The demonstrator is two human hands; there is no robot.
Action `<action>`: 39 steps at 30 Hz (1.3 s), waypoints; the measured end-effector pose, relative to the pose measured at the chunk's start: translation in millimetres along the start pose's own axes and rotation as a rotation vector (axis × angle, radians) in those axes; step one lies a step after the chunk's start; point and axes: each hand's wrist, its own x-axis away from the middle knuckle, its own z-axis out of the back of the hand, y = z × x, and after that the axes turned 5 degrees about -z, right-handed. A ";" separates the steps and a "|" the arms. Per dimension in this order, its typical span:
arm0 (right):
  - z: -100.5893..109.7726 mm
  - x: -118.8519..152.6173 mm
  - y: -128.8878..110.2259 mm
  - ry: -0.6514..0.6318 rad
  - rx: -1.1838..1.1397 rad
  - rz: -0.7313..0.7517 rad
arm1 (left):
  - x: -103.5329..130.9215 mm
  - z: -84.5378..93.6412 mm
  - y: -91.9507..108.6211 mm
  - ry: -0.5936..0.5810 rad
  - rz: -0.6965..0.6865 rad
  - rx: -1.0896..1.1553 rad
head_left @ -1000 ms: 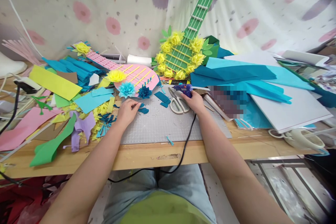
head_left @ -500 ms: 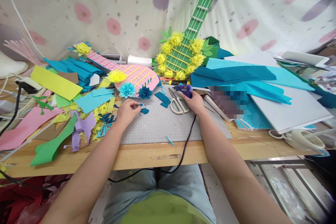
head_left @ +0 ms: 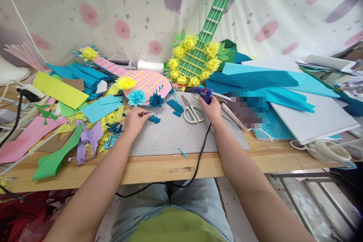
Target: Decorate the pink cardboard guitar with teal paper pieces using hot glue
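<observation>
A blue hot glue gun is in my right hand, its fingers wrapped around the handle and a clear glue stick showing at the back. Scissors lie just left of that hand on the grey cutting mat. My left hand is pinched at the mat's left side; what is between the fingertips is too small to make out. Dark blue paper pieces lie right at its fingertips. Beyond it rests a pink paper guitar with a yellow flower, a light blue flower and a dark blue flower.
A green paper instrument ringed with yellow flowers leans against the curtain. Paper scraps crowd the left, with a green strip near the table edge. Blue paper sheets cover the right. A black cord hangs over the front.
My right hand has drawn the glue gun slightly to the right, away from the scissors. My left hand has shifted slightly left, its fingertips still beside the dark blue pieces.
</observation>
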 end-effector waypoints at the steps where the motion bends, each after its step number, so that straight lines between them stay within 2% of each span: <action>1: 0.2 0.2 -0.7 0.006 -0.018 -0.008 | -0.4 0.9 0.9 0.002 0.001 0.016; 5: -1.2 1.4 -1.4 0.048 -0.132 -0.012 | -2.0 3.8 5.6 0.048 0.032 0.132; 9: -5.0 4.1 -2.6 0.056 -0.377 -0.039 | -1.9 3.8 13.9 0.050 0.246 0.351; 12: -7.0 12.2 -10.3 -0.088 -0.599 -0.026 | -0.8 2.6 21.2 0.025 0.384 0.528; 15: -8.4 26.1 -23.7 -0.285 -0.698 0.004 | 0.2 1.8 27.0 0.003 0.453 0.640; 18: -10.7 40.3 -35.7 -0.437 -0.689 0.040 | 0.8 2.0 30.2 -0.024 0.486 0.709; 22: -14.2 51.8 -42.5 -0.548 -0.642 0.072 | 1.8 2.2 31.3 -0.060 0.479 0.729; 27: -18.3 53.9 -41.2 -0.546 -0.581 0.112 | 3.4 0.6 32.7 -0.096 0.446 0.714; 31: -21.2 50.8 -38.4 -0.499 -0.561 0.118 | 5.5 -4.9 34.8 -0.040 0.417 0.673; 34: -21.3 50.8 -37.7 -0.541 -0.530 0.107 | 7.4 -11.2 35.1 0.021 0.417 0.647; 39: -21.3 56.0 -39.1 -0.606 -0.477 0.185 | 8.3 -15.1 34.9 0.026 0.437 0.640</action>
